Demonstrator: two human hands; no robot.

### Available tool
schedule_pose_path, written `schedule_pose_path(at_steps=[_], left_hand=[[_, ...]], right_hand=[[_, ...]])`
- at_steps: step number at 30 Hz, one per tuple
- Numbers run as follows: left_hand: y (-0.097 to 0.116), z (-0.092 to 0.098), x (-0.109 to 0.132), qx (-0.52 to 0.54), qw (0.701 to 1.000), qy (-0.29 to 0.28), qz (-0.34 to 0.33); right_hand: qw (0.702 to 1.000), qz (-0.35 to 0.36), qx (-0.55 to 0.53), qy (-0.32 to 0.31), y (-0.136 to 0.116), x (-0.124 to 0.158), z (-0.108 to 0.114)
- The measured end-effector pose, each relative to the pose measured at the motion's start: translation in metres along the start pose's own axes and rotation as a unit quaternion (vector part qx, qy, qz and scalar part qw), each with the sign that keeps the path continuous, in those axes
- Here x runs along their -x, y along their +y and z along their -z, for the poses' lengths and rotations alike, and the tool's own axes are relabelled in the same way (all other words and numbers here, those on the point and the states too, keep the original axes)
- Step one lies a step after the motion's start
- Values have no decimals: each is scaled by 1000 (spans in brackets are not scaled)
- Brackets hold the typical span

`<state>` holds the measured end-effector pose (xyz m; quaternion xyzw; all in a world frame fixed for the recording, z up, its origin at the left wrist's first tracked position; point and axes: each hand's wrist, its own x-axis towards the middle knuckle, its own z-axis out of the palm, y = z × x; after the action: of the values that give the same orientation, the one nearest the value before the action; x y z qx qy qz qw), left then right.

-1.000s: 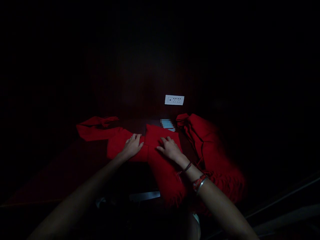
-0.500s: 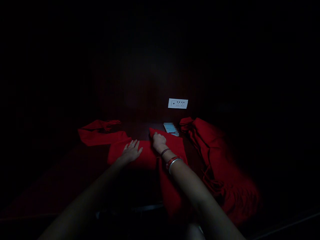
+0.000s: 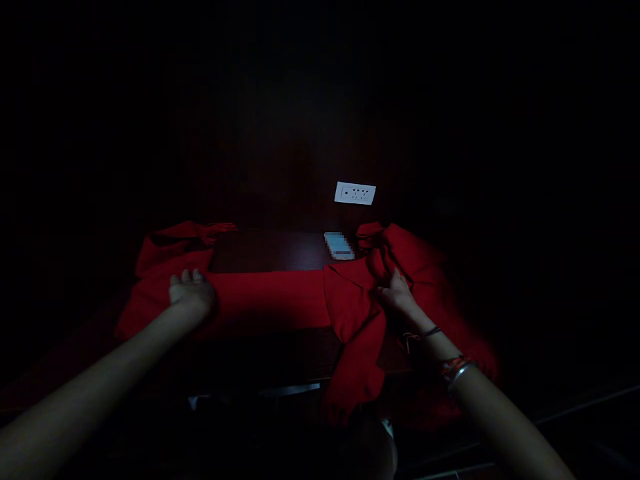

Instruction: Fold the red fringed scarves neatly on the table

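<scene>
A long red scarf (image 3: 270,300) with fringed ends lies across the dark table, its middle stretch flat. My left hand (image 3: 191,293) rests with its fingers extended on the left part of the scarf. On the right, my right hand (image 3: 399,293) has its fingers closed on a bunched fold of the same cloth. From there one end of the scarf folds over and hangs past the front edge of the table. The far left end bends back toward the wall, fringe showing.
A heap of red fabric (image 3: 425,267) lies to the right, close to my right hand. Behind the scarf is a phone-like flat object (image 3: 339,246), its surface pixelated. A white socket panel (image 3: 355,193) is on the dark wall. The surroundings are very dark.
My left hand has slid left and my right hand has moved right, away from each other. The scarf between them is now stretched wider and flatter. The view has tilted slightly.
</scene>
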<state>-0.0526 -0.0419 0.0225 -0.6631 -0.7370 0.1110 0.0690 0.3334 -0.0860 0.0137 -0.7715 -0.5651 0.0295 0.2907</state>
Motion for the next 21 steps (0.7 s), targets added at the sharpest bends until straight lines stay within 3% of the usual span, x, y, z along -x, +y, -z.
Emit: schedule_pose_path(at_steps=[1,3,6,8,10,15,21], left_hand=[[18,8,7,11,1000,17,1],[57,15,16,82,984,86,-134],[101,5,14,157,939,116,-285],[109,-9,5,165,936,92,-298],[99,-22,-6,166,934,77,-308],[52,-35,-17,169,922,81,-339],[20,-36,-22,166,927,44,-332]], right_hand=[[998,38,35,23,-10,7,-1],[986,138,90,31,-35,18,-6],[954,249,143,-92,-63,29,-24],[937,245,168,-185,-70,32,-37],[927,229,174,-240,-68,33,-47],[915,248,154,-279,-63,43,-52],[903,313,153,-251,-69,60,-40]])
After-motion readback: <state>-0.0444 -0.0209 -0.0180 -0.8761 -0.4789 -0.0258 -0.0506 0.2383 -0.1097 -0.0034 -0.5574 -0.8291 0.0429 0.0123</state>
